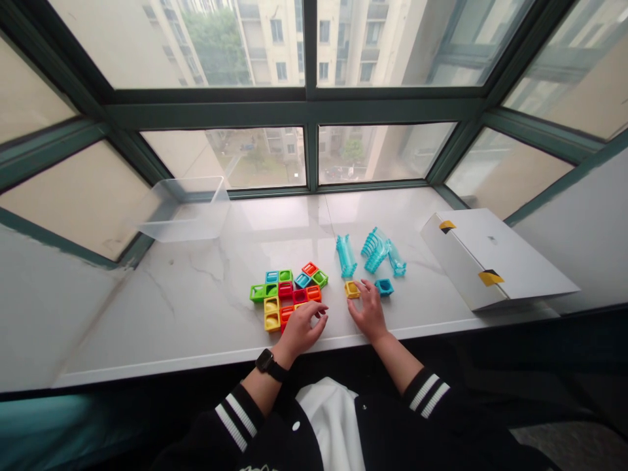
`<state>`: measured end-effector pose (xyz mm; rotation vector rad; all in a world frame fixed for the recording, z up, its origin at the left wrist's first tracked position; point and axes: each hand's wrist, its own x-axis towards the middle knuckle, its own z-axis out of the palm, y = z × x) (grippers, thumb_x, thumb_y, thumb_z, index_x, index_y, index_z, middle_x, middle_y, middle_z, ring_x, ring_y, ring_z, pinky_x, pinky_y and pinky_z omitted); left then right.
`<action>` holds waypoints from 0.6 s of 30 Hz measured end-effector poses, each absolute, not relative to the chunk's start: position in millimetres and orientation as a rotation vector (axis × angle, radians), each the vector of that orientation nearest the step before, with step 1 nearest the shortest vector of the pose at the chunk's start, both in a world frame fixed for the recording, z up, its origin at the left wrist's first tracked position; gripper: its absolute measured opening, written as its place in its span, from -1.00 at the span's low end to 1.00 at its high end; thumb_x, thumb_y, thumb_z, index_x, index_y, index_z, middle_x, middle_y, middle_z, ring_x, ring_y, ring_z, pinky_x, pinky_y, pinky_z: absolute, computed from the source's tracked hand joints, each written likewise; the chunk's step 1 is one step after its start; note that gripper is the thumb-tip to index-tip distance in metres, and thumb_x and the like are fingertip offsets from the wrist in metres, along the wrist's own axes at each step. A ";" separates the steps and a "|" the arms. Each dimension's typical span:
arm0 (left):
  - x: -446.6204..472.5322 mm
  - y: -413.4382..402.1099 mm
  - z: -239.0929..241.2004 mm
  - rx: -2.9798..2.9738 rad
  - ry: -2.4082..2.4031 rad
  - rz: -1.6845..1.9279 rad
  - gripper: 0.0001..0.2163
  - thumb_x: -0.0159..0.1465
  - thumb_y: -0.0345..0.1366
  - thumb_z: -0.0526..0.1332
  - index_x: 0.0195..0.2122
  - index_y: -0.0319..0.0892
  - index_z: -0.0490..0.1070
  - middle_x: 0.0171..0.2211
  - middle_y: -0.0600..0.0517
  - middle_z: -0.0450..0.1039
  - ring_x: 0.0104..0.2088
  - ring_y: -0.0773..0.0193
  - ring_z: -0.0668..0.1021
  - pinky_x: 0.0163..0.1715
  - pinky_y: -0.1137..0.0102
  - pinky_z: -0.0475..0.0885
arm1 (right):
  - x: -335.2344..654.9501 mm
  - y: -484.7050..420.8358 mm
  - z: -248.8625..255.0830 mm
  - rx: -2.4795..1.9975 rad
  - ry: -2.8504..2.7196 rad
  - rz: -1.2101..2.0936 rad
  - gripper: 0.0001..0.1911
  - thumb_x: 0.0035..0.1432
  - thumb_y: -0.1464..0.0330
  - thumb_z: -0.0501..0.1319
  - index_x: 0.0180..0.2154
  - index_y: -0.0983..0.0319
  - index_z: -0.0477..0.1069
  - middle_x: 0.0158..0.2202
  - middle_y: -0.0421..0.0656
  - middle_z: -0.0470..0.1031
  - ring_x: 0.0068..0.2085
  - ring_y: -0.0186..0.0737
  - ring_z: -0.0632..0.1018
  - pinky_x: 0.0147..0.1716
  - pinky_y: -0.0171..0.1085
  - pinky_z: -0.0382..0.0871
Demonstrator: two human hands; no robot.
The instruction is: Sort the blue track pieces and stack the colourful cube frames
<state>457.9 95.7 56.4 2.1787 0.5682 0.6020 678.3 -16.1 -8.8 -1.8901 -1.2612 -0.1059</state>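
We go left to right. Behind everything runs a dark green window frame [309, 111], and on the white marble sill [147, 314] we have a clear plastic bin [184, 219] at far left, standing well apart from the toys (nothing visible inside it). Next comes a flat cluster of coloured hollow square blocks [287, 297] in green, yellow, red, orange and blue, most touching side by side, near the sill's front edge. The left hand [301, 330], with a black smartwatch [267, 363] on its wrist, sits just beside the cluster's lower right, fingers loosely curled, holding nothing we can see. Between the hands' fingertips and the cluster lies a small yellow block [352, 289], out on its own. The right hand [369, 311] is nearest it, fingers spread and reaching its edge, not closed around it. Just right of those fingers is a teal block [384, 286]. Above them stand translucent teal ribbed track pieces [346, 255], with a second pair [377, 250] close by. At far right lies a white cardboard box [495, 258] with yellow and black tape.
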 end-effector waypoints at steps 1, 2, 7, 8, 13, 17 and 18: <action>457.9 95.7 55.9 2.175 0.569 0.603 -0.85 0.41 -0.29 0.21 -0.03 -0.08 0.51 -0.17 -0.02 0.59 -0.22 0.19 0.61 -0.11 0.23 0.52 | 677.4 -18.0 -6.4 -1.888 -1.258 -0.124 -0.47 0.30 0.29 0.23 0.27 0.16 0.34 0.24 0.09 0.31 0.26 0.16 0.40 0.26 0.23 0.36; 457.8 95.7 55.5 2.169 0.571 0.605 -0.84 0.41 -0.30 0.21 -0.03 -0.08 0.51 -0.17 -0.02 0.59 -0.22 0.19 0.61 -0.11 0.23 0.52 | 675.9 -19.9 -3.9 -1.881 -1.251 -0.137 -0.49 0.30 0.29 0.22 0.25 0.16 0.36 0.22 0.09 0.34 0.26 0.17 0.41 0.26 0.25 0.34; 458.1 96.3 53.7 2.092 0.613 0.630 -0.83 0.42 -0.31 0.19 -0.03 -0.09 0.52 -0.16 -0.03 0.59 -0.22 0.19 0.61 -0.12 0.24 0.53 | 655.0 -26.1 9.2 -1.724 -1.339 0.057 -0.68 0.32 0.34 0.19 0.08 0.11 0.51 -0.02 0.00 0.55 0.05 0.07 0.56 0.16 0.12 0.44; 458.3 96.5 53.3 2.067 0.622 0.638 -0.83 0.43 -0.33 0.17 -0.03 -0.09 0.52 -0.16 -0.03 0.59 -0.21 0.19 0.61 -0.12 0.24 0.54 | 648.2 -25.8 10.9 -1.674 -1.383 0.167 -0.71 0.34 0.35 0.17 0.05 0.10 0.52 -0.08 -0.04 0.58 -0.02 0.02 0.59 0.09 0.05 0.49; 455.6 99.8 51.9 1.877 0.612 0.746 -0.79 0.46 -0.38 0.07 -0.02 -0.09 0.47 -0.12 -0.05 0.57 -0.11 0.18 0.61 -0.04 0.23 0.56 | 619.8 -19.3 10.3 -1.570 -1.543 0.547 -0.71 0.37 0.38 0.16 0.06 0.09 0.52 -0.18 -0.12 0.60 -0.19 -0.11 0.61 -0.09 -0.12 0.53; 443.5 111.6 57.4 1.868 0.675 0.906 -0.76 0.48 -0.36 0.03 0.05 -0.06 0.43 -0.05 -0.06 0.54 -0.02 0.15 0.59 0.05 0.18 0.54 | 617.5 -16.6 5.5 -1.593 -1.573 0.557 -0.71 0.37 0.38 0.17 0.06 0.11 0.52 -0.18 -0.11 0.61 -0.16 -0.11 0.62 -0.06 -0.12 0.52; 439.4 115.7 59.1 1.907 0.716 0.955 -0.76 0.48 -0.36 0.02 0.05 -0.05 0.43 -0.03 -0.06 0.53 0.00 0.14 0.58 0.09 0.15 0.52 | 618.4 -16.6 4.9 -1.594 -1.566 0.558 -0.71 0.37 0.38 0.16 0.07 0.11 0.52 -0.18 -0.11 0.61 -0.16 -0.11 0.61 -0.06 -0.13 0.52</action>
